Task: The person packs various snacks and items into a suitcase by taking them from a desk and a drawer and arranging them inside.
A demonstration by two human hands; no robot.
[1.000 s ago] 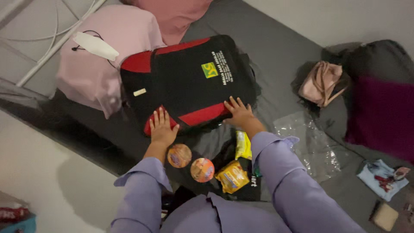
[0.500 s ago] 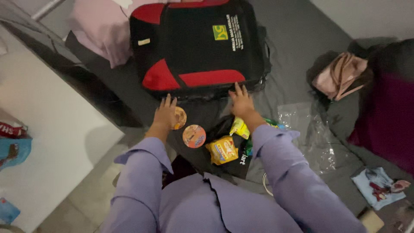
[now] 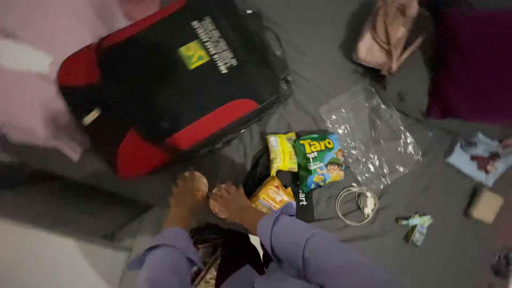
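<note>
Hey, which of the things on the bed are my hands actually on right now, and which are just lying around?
In hand:
left hand on one round snack
right hand on the other
yellow packet beside them

Lying about:
green packet
backpack
clear bag
white cable
pink bag

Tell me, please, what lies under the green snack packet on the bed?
The green snack packet rests on a black cloth bag, overlapping a yellow packet beside it. How much of the bag it covers, and anything beneath, is hidden.
</note>
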